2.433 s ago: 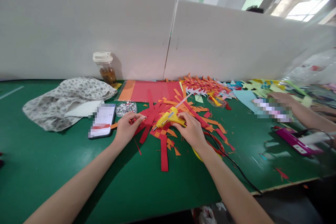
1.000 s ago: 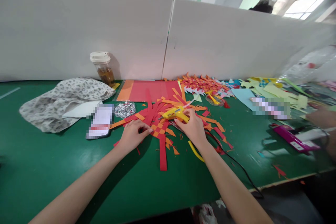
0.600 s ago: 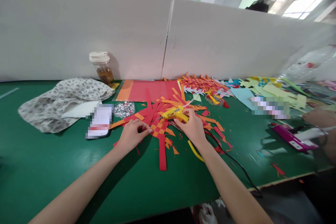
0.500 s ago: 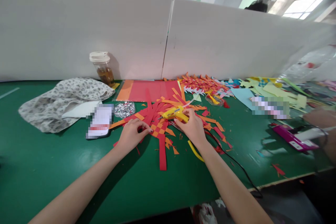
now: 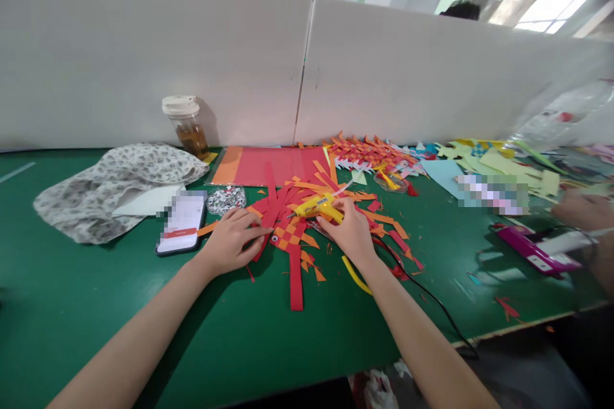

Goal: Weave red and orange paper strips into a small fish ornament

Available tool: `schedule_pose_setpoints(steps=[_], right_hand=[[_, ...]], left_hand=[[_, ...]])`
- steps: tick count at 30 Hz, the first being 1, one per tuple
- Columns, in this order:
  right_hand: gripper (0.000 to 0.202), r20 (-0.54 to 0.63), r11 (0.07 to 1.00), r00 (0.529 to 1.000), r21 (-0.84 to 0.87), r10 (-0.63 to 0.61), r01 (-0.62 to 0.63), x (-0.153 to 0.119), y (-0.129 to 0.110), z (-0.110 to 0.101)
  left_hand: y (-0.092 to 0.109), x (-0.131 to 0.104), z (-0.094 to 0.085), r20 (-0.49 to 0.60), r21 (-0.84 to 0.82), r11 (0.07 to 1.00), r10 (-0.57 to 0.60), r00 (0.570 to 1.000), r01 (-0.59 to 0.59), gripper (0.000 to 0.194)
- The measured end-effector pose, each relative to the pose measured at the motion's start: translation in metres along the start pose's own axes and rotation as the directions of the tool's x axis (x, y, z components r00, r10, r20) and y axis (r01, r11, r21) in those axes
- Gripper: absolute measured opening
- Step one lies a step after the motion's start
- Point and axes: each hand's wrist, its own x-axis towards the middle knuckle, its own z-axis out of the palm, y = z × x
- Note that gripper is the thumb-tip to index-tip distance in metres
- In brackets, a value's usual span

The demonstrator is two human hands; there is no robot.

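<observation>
The right hand [image 5: 349,230] grips a yellow glue gun [image 5: 314,206], nozzle near the woven paper fish [image 5: 289,234]; the left hand [image 5: 233,241] lies loosely spread, apparently grasping nothing. The fish sits back from the desk's [image 5: 240,339] front edge. A dipping nozzle could smear it; the cord [image 5: 434,297], trailing over that edge, could snag.

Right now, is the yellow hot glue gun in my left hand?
No, the yellow hot glue gun is gripped in your right hand.
</observation>
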Motion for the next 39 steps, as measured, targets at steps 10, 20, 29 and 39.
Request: schedule_pose_setpoints(steps=[10,20,29,39], right_hand=[[0.036,-0.014,1.000,1.000,-0.006,-0.015,0.015,0.0000,0.0006,0.0010],[0.035,-0.009,1.000,1.000,0.002,-0.018,0.018,0.0001,0.0005,0.0007],[0.036,0.000,1.000,1.000,0.007,-0.013,0.013,0.0000,-0.0003,-0.0003],[0.033,0.005,1.000,1.000,0.009,-0.009,0.009,0.0004,0.0000,-0.0001]], left_hand=[[0.0052,0.0007,-0.0024,0.111,0.019,0.993,0.112,0.987,-0.115,0.036],[0.0044,-0.0006,-0.0027,0.083,0.043,0.988,0.146,0.986,-0.150,0.039],[0.0074,0.0010,-0.0029,0.144,0.061,0.983,0.161,0.976,-0.172,0.041],[0.0066,0.0010,-0.0022,0.147,0.067,0.984,0.156,0.977,-0.167,0.041]])
